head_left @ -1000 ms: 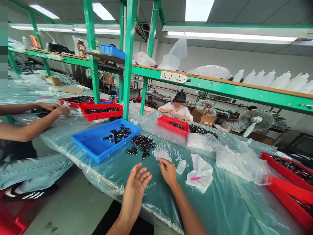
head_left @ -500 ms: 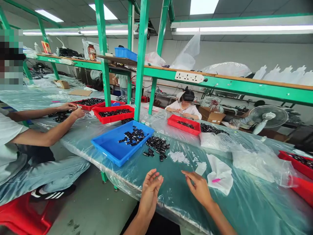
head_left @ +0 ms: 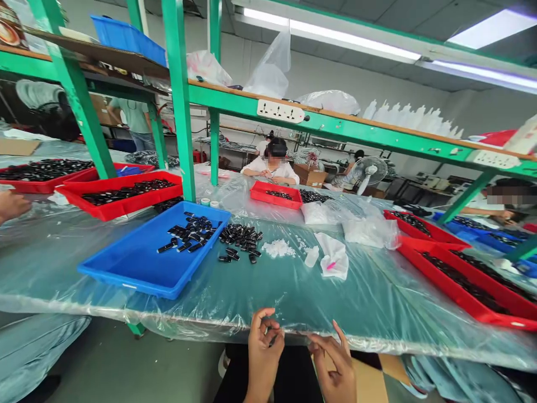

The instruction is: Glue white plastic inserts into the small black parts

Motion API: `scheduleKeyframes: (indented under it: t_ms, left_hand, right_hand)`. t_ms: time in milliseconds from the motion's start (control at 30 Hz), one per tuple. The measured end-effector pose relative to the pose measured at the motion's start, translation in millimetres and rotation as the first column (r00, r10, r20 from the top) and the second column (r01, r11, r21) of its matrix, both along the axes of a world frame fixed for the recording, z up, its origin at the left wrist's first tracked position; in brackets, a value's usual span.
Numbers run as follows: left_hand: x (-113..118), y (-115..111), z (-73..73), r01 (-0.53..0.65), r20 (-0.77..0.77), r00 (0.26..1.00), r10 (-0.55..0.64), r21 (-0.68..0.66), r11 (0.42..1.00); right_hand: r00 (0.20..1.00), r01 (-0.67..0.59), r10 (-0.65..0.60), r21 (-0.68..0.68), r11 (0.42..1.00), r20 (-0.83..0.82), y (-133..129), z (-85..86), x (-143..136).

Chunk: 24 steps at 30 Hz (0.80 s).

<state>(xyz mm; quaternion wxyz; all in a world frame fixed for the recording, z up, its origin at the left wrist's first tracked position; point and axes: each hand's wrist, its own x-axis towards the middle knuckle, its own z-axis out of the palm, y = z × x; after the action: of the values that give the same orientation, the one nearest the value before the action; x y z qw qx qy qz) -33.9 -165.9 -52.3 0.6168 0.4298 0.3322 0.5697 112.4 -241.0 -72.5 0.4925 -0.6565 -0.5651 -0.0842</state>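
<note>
My left hand point(head_left: 264, 355) is raised at the table's front edge, fingers curled and the thumb pressed towards them in a pinch. Whatever may be between those fingertips is too small to make out. Facing it, a short gap away, is my right hand point(head_left: 334, 364), its thumb and forefinger close together and one finger sticking up. Any item in that pinch is also too small to see. Beyond the hands lie a pile of small black cylindrical parts point(head_left: 241, 238), a heap of small white pieces point(head_left: 278, 248) and a white cloth point(head_left: 334, 254) with a pink item point(head_left: 331, 266) on it.
A blue tray point(head_left: 121, 277) with black parts stands left of the pile. Red trays point(head_left: 113, 210) are at the left, at the back and along the right point(head_left: 453, 296). A green post point(head_left: 178, 101) rises behind the blue tray. Co-workers sit across the table and at both sides.
The view has swung right. Both hands have drawn back from over the table to its front edge. My right thumb and forefinger have come closer together; the left stays curled.
</note>
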Motion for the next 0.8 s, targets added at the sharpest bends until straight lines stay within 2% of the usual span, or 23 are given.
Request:
scheduleKeyframes:
  t_ms: [67,167,233,367,567,800]
  left_hand:
    - [1.3,-2.7,1.6,0.027,-0.043,0.999,-0.024,0.067,0.997]
    - [4.9,-4.2,4.5,-0.033,-0.062,0.997,0.042,0.142,0.989]
    - [8.1,-4.2,5.9,-0.036,-0.081,0.995,0.051,0.180,0.983]
    - [14.5,-1.0,9.5,0.074,-0.167,0.985,-0.033,0.244,0.967]
    - [26.1,7.5,18.0,0.095,-0.216,0.976,-0.031,0.293,0.951]
    - [23.7,-0.5,17.8,0.134,-0.324,0.946,0.007,0.411,0.902]
  right_hand:
    - [0.998,0.059,-0.058,-0.014,0.998,0.010,5.0,2.6,1.5]
    - [0.988,0.153,-0.153,-0.008,0.988,0.026,18.9,-0.4,14.3]
    - [0.978,0.204,-0.204,0.014,0.979,0.050,28.8,-8.1,23.1]
    - [0.945,0.277,-0.287,0.080,0.957,0.160,42.9,-32.0,31.4]
    - [0.880,0.325,-0.338,0.096,0.941,0.334,49.0,-58.4,37.9]
    - [0.830,0.373,-0.377,0.092,0.923,0.411,52.9,-67.0,43.6]
